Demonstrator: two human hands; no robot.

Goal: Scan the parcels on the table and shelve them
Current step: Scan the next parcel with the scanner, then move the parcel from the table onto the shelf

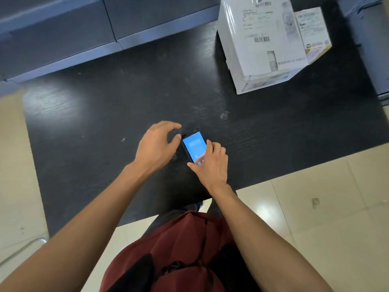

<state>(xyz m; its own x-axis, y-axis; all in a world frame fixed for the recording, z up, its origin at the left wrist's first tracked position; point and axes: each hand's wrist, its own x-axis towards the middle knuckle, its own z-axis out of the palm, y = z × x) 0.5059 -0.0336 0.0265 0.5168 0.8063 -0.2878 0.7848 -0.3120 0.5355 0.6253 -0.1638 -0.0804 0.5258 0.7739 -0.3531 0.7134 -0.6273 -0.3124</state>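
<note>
A black handheld scanner with a lit blue screen lies on the black table. My right hand lies over its lower half, thumb at one edge and fingers at the other. My left hand hovers just left of the scanner with fingers arched, its thumb tip near the scanner's top corner. A large white parcel with barcode labels stands at the table's far right. A smaller parcel with a printed label leans against its right side.
Grey-blue shelf boards run along the far side of the table. Beige tiled floor lies at the near right and the left. A grey unit stands at the far right edge.
</note>
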